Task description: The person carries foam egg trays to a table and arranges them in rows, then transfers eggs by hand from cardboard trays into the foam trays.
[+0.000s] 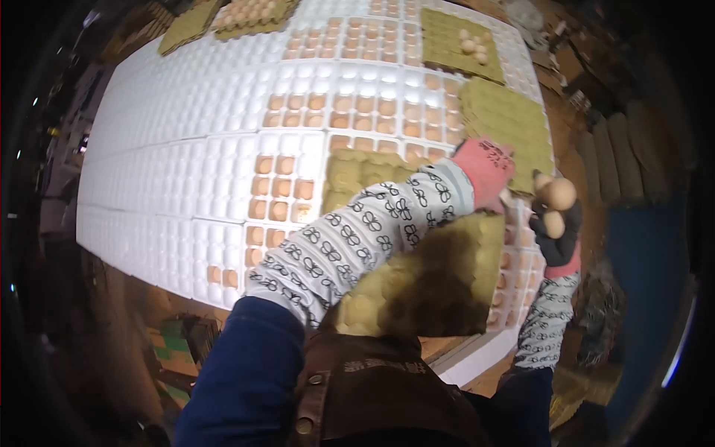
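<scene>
My right hand, in a pink glove with a black palm, is turned palm up at the right edge of the table. It cradles several brown eggs. My left hand, in a pink glove with dark print, reaches across to the right, back of the hand up. Its fingers are hidden beneath it, near a green egg tray and the white tray cells. Another green egg tray lies below my left forearm, partly in shadow. My left sleeve covers part of a further green egg tray.
White plastic egg trays cover the broad table, with brown eggs in some cells. A green tray with several eggs stands at the back right. Stacked green trays and a tray of eggs sit at the far left.
</scene>
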`<state>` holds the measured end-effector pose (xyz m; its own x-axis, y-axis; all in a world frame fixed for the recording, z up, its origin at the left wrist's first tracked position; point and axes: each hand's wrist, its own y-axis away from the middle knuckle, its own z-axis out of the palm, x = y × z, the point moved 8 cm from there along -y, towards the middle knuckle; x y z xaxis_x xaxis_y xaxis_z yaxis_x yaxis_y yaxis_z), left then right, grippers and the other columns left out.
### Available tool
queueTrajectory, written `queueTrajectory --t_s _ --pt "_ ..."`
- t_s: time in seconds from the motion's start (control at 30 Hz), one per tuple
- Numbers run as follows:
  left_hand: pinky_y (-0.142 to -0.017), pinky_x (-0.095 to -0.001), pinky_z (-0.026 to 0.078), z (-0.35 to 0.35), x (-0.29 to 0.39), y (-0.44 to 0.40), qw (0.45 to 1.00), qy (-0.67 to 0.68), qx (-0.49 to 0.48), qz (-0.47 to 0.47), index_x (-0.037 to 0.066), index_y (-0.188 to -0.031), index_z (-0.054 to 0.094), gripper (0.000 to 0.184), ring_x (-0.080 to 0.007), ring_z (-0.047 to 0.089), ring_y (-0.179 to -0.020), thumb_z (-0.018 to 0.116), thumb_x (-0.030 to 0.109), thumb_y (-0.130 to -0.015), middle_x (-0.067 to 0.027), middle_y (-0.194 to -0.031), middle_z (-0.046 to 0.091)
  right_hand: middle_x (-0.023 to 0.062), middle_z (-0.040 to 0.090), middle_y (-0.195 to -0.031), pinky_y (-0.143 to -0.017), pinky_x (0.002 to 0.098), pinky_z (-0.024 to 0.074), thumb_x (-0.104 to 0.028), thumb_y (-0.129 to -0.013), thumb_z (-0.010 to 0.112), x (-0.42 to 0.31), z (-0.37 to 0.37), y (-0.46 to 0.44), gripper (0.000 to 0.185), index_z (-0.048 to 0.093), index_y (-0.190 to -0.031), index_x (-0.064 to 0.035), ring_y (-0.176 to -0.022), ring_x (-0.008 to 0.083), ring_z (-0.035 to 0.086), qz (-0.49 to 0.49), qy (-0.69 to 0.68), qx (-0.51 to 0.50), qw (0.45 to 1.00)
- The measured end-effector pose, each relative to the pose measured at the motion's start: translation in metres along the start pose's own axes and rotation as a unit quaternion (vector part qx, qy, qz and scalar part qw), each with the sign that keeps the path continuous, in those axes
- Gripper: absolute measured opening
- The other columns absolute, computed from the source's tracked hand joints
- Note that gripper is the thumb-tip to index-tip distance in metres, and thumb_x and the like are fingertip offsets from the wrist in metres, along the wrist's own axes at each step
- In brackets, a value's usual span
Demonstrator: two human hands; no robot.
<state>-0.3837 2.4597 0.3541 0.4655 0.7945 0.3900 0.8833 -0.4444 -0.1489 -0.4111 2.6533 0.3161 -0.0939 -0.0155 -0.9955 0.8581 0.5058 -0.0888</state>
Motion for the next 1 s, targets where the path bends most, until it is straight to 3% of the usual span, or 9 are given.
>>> queueTrajectory --t_s 0.13,0.17,0.2,0.33,0.43,0.63,0.8,0.93,1.0 --pt "-0.087 -0.0336 0.05 -0.059 -0.075 0.086 0.844 0.523 0.077 -0.088 0.005 -0.125 0.056 0.054 -0.0226 0.06 -0.099 0.07 0.032 -0.08 -0.0144 -0.125 0.056 0.0123 0.048 -0.137 -0.076 0.0296 0.0527 -0.027 -0.09 0.063 -0.019 0.031 -0.061 0.054 0.043 -0.136 -0.0074 -0.103 0.0182 0.058 0.121 -0.307 -0.026 0.944" --pt "-0.076 -0.0299 0.054 -0.06 -0.111 0.122 0.785 0.603 0.054 -0.133 0.003 -0.128 0.053 0.051 -0.0225 0.064 -0.086 0.064 0.031 -0.086 -0.017 -0.12 0.061 0.0113 0.051 -0.132 -0.073 0.0274 0.0513 -0.027 -0.09 0.062 -0.023 0.047 -0.081 0.052 0.044 -0.135 -0.0073 -0.097 0.016 0.058 0.115 -0.2 -0.005 0.973" --pt "-0.065 -0.0257 0.054 -0.044 -0.154 0.165 0.606 0.768 0.125 -0.165 0.0 -0.129 0.05 0.049 -0.0173 0.063 -0.07 0.059 0.029 -0.091 -0.018 -0.114 0.064 0.0104 0.055 -0.126 -0.069 0.0252 0.0499 -0.028 -0.09 0.061 -0.028 0.064 -0.102 0.051 0.045 -0.134 -0.0071 -0.091 0.0138 0.058 0.115 -0.091 0.017 0.989" --pt "-0.059 -0.0242 0.05 -0.015 -0.275 0.314 0.745 0.539 0.308 -0.245 0.002 -0.126 0.049 0.034 -0.0092 0.06 -0.078 0.051 0.021 -0.097 -0.008 -0.105 0.063 0.0067 0.063 -0.102 -0.076 0.0256 0.048 -0.017 -0.082 0.071 -0.026 0.238 -0.151 0.042 0.058 -0.12 -0.0043 -0.085 0.0135 0.058 0.202 0.139 -0.218 0.945" --pt "-0.063 -0.0293 0.053 0.048 -0.312 0.337 0.521 0.744 0.265 -0.324 0.004 -0.13 0.048 0.039 -0.019 0.064 -0.086 0.047 0.028 -0.099 -0.0082 -0.117 0.059 0.0069 0.06 -0.11 -0.078 0.0298 0.0488 -0.025 -0.079 0.074 0.049 0.348 -0.178 0.046 0.059 -0.118 -0.005 -0.091 0.0154 0.059 0.113 0.22 -0.348 0.905" --pt "-0.068 -0.0321 0.051 0.035 -0.34 0.356 0.575 0.616 0.321 -0.433 0.003 -0.121 0.054 0.036 -0.0185 0.061 -0.09 0.061 0.022 -0.092 -0.0103 -0.101 0.062 0.0167 0.043 -0.133 -0.089 0.0455 0.0462 -0.03 -0.079 0.069 0.136 0.433 -0.172 0.044 0.057 -0.12 -0.0196 -0.107 0.0344 0.057 -0.12 0.539 -0.383 0.74" --pt "-0.084 -0.0383 0.047 -0.013 -0.328 0.34 0.821 0.199 0.406 -0.348 0.004 -0.115 0.054 0.047 -0.0351 0.058 -0.098 0.074 0.015 -0.074 -0.0154 -0.111 0.056 0.0148 0.037 -0.143 -0.094 0.0428 0.0466 -0.034 -0.081 0.065 0.13 0.448 -0.125 0.05 0.056 -0.13 -0.0266 -0.115 0.0344 0.055 -0.041 0.501 -0.556 0.662" --pt "-0.089 -0.0425 0.046 0.001 -0.331 0.328 0.852 0.07 0.404 -0.327 0.005 -0.117 0.053 0.055 -0.0362 0.055 -0.106 0.078 0.013 -0.069 -0.0149 -0.114 0.056 0.013 0.065 -0.11 -0.081 0.0349 0.0522 -0.033 -0.086 0.067 0.148 0.431 -0.185 0.04 0.063 -0.121 -0.0147 -0.097 0.0291 0.065 0.104 0.303 -0.406 0.856" --pt "-0.09 -0.0422 0.046 -0.006 -0.323 0.338 0.807 0.108 0.466 -0.345 0.005 -0.118 0.052 0.057 -0.035 0.055 -0.107 0.078 0.01 -0.067 -0.0147 -0.114 0.056 0.0043 0.065 -0.08 -0.062 0.0242 0.049 -0.027 -0.086 0.067 0.142 0.409 -0.241 0.034 0.066 -0.111 -0.0031 -0.069 0.0104 0.058 0.229 0.164 -0.247 0.927"
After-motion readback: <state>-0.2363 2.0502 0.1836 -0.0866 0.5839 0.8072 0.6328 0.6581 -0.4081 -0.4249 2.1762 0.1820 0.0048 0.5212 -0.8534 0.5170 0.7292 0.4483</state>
